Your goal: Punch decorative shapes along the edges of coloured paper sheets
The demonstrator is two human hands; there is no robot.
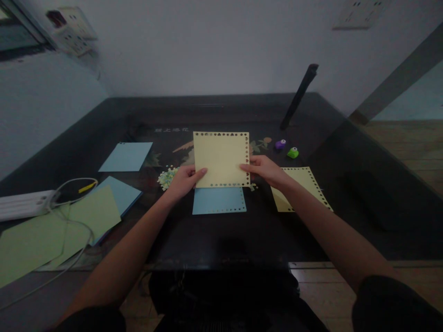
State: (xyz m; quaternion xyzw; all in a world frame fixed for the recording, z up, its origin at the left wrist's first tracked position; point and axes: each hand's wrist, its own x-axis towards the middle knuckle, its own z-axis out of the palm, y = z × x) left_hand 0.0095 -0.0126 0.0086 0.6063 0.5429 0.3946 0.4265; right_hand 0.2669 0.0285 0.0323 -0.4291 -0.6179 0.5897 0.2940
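Observation:
Between my hands I hold up a yellow sheet of paper (221,157) with small punched shapes along its top, right and bottom edges. My left hand (185,180) pinches its left edge, thumb in front. On the right edge, my right hand (265,169) grips it the same way. Below and partly behind it lies a light blue sheet (218,201) with punched holes along its right and bottom edges. Another punched yellow sheet (301,184) lies partly under my right forearm. A purple craft punch (280,145) and a green craft punch (293,152) stand at the right.
A pile of paper cutouts (167,178) lies beside my left hand. At the left are a blue sheet (126,157), green sheets (62,230), and a white power strip (24,205) with a loose cable. A black upright bar (299,97) stands at the back right.

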